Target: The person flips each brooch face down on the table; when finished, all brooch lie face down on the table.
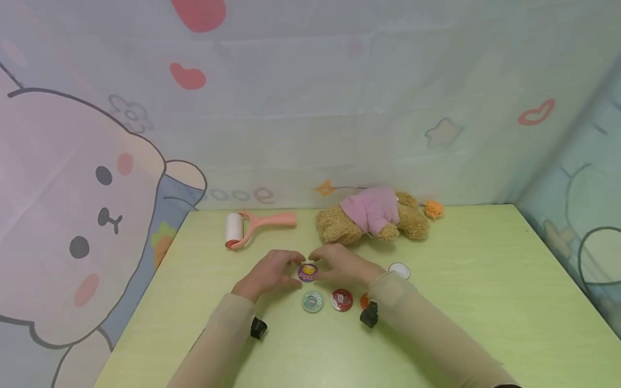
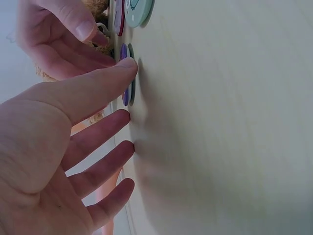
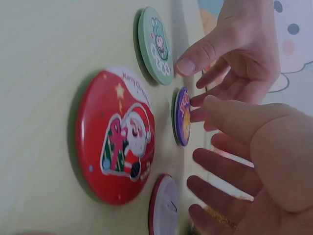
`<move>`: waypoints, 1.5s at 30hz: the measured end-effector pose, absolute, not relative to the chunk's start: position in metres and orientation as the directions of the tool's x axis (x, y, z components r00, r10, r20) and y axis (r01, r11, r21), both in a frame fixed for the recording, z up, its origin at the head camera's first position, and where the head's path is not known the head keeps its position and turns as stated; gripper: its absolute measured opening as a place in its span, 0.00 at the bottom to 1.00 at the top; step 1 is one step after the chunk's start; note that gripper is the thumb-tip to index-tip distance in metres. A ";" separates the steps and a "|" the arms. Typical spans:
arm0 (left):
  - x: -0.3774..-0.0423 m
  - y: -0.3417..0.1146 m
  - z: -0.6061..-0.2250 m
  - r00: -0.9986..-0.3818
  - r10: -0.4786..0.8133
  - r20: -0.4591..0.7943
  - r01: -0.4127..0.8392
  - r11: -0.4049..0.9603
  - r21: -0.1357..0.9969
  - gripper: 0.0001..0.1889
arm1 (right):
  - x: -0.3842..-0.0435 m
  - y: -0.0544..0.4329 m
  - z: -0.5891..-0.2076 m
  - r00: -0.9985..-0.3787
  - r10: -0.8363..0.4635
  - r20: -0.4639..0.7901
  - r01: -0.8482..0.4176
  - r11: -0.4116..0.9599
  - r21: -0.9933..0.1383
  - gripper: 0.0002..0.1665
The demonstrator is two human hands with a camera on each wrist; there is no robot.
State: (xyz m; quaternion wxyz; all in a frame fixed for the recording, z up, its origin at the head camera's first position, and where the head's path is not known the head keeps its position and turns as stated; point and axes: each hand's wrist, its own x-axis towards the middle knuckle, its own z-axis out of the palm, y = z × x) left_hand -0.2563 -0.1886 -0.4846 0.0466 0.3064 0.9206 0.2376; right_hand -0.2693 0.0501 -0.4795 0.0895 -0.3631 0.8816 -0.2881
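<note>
"Between the widely parted fingers of left hand (image 1: 270, 272) and right hand (image 1: 343, 264), what lies?"
"Purple, round, glossy badge (image 1: 308, 273); fingertip contact cannot be told."
"Wristward of the right fingers?"
"Orange round badge (image 1: 364, 300), partly hidden by beige sleeve (image 1: 412, 307)."

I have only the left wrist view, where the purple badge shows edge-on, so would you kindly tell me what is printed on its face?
Observer: In the head view, the purple badge shows a yellow cartoon figure with lettering below it.

Operator: Thank you. I see only the edge of a red badge near the right hand; what does its face show?

Observer: The right wrist view shows a Santa figure on it.
</note>
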 end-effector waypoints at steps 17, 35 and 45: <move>-0.253 -0.188 -0.485 -0.825 0.561 0.070 0.529 0.721 0.448 0.27 | -0.268 0.036 -0.485 -0.741 -0.671 0.025 -0.589 0.631 -0.504 0.33; -0.254 -0.183 -0.490 -0.808 0.576 0.122 0.567 0.707 0.423 0.25 | -0.262 0.033 -0.488 -0.749 -0.658 0.077 -0.618 0.653 -0.437 0.28; -0.256 -0.182 -0.490 -0.807 0.578 0.118 0.564 0.697 0.442 0.23 | -0.262 0.031 -0.490 -0.766 -0.640 0.062 -0.600 0.677 -0.425 0.28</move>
